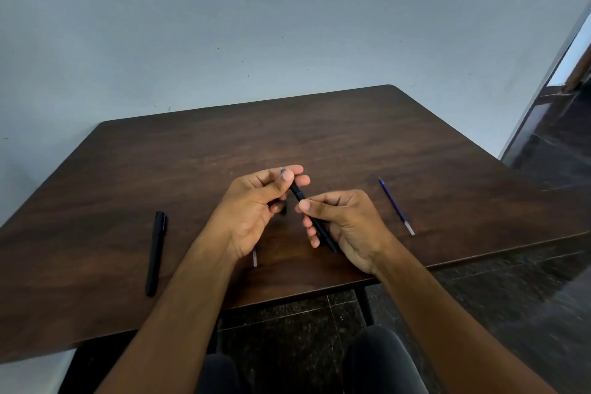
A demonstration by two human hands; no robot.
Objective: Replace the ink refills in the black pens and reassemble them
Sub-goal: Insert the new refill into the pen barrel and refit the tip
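Note:
Both hands hold one black pen (pixel 299 194) above the middle of the dark wooden table (pixel 351 137). My left hand (pixel 259 201) pinches the pen's front end, where a small blue tip shows above the thumb. My right hand (pixel 342 224) grips the pen's barrel, which runs down through the palm. A second black pen (pixel 155 253), capped, lies on the table to the left. A loose blue ink refill (pixel 396 206) lies to the right. Another refill (pixel 255 257) pokes out from under my left wrist, mostly hidden.
The table's near edge runs just below my forearms, and its right edge falls away to a dark tiled floor (pixel 527 297). A pale wall stands behind the table. My knees (pixel 377 358) show under the table's front.

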